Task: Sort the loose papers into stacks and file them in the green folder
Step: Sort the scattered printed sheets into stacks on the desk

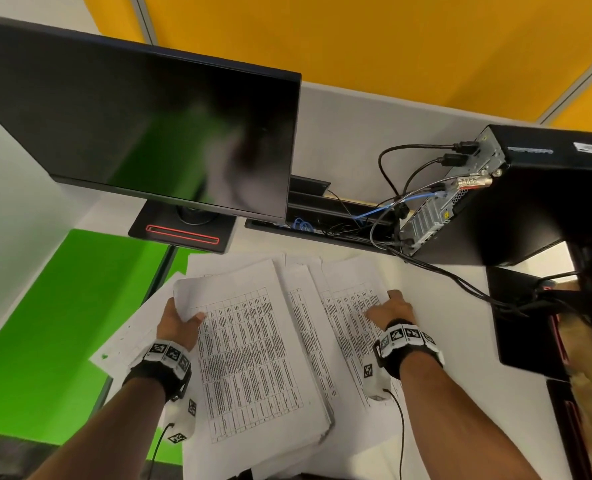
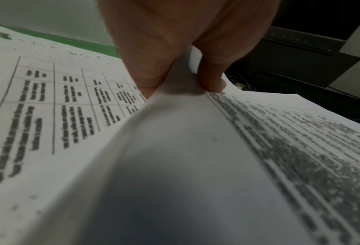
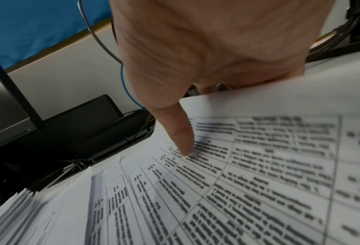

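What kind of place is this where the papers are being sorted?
Most likely an office cubicle: a dark monitor on its stand, a black desktop computer with cables plugged in behind, and yellow partition panels around a white desk covered in printed papers.

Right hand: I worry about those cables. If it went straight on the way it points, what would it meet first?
Probably the black cable lying on the desk beyond the papers the right hand grips, then the computer tower; depth is unclear.
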Motion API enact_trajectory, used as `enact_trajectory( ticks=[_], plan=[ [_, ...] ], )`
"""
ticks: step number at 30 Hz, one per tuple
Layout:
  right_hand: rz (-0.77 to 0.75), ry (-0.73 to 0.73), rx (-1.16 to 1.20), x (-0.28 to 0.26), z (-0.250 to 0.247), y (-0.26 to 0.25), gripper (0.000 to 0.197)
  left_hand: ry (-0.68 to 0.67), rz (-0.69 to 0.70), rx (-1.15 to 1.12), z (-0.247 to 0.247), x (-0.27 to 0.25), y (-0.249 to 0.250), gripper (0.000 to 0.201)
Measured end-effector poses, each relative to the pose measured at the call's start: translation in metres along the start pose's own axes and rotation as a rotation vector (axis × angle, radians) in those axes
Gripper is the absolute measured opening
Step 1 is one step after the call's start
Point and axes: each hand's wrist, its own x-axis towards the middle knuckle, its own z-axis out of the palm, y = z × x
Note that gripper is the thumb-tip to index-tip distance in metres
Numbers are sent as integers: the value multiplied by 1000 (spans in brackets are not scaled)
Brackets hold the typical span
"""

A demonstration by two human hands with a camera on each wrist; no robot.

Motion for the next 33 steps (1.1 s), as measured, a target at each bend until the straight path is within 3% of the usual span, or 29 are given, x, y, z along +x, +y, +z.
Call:
enact_trajectory(
  ticks=[3, 7, 13, 15, 17, 22, 27, 30, 33],
  plan=[
    [46, -19, -41, -4, 0, -2, 75, -7, -1, -9, 0, 1, -1, 57],
    [77, 74, -226, -16, 11, -8, 74, -11, -7, -6, -1, 1, 0, 56],
    [42, 61, -138, -19, 27, -12, 96, -13, -1, 8, -1, 1, -1, 57],
    [30, 59, -106, -14, 23, -10, 91, -1, 3, 4, -1, 0, -1, 56],
    [9, 47, -87, -13, 15, -9, 74, -1, 3, -1, -1, -1, 0, 56],
    [-212, 12, 10, -10, 3, -5, 38, -7, -5, -1, -1, 0, 0, 55],
    [-405, 26, 115, -30, -21, -4, 41, -17, -12, -18, -1, -1, 1, 56],
    [-566, 82, 16, -63, -52, -21, 41, -22, -9, -20, -2, -1, 0, 56],
    [-682, 242, -198, -108, -98, -42, 33, -28, -4, -17, -4, -1, -1, 57]
  ],
)
